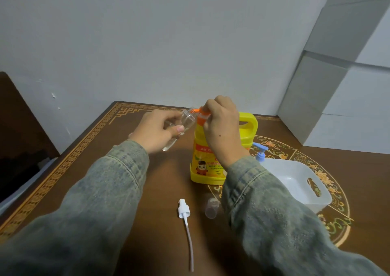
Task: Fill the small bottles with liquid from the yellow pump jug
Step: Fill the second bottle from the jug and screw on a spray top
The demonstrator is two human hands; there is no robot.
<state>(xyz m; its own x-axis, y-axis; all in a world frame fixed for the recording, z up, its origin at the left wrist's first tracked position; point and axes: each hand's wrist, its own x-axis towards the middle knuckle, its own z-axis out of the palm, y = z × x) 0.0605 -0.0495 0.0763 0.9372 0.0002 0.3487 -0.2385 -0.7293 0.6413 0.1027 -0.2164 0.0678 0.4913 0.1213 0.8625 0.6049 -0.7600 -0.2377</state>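
Head view: dark brown table (pixel 164 170) with a gold fret border along the edges and a round floral medallion under the right half, pushed against a pale grey wall (pixel 168 32). At far left, a dark chair back (pixel 19 128); at upper right, stacked white boxes (pixel 337 85) standing on the table's far corner. Near the middle of the table, upright, the yellow pump jug (pixel 211 163) with a moulded handle at its top right and a printed label on the front, its orange pump head (pixel 201 115) under the right hand (pixel 221 128), whose fingers curl down over the pump top. Left hand (pixel 158 132) closed around a small clear bottle (pixel 185 120), tilted, its open neck brought right up to the orange spout; a little clear liquid visible pooled at the bottle's lower end. Both forearms in faded denim sleeves (pixel 105 191). Just right of the jug, a white plastic basket (pixel 299 182) with a cut-out handle in its near wall; contents hard to make out beyond a blue pump top (pixel 260 151) showing at its far rim, behind the right wrist. In front of the jug, lying flat on the table, a white spray pump (pixel 183 210) with its long dip tube trailing toward the near edge, and just beside it, partly hidden by the right sleeve, a clear cap (pixel 211 209).
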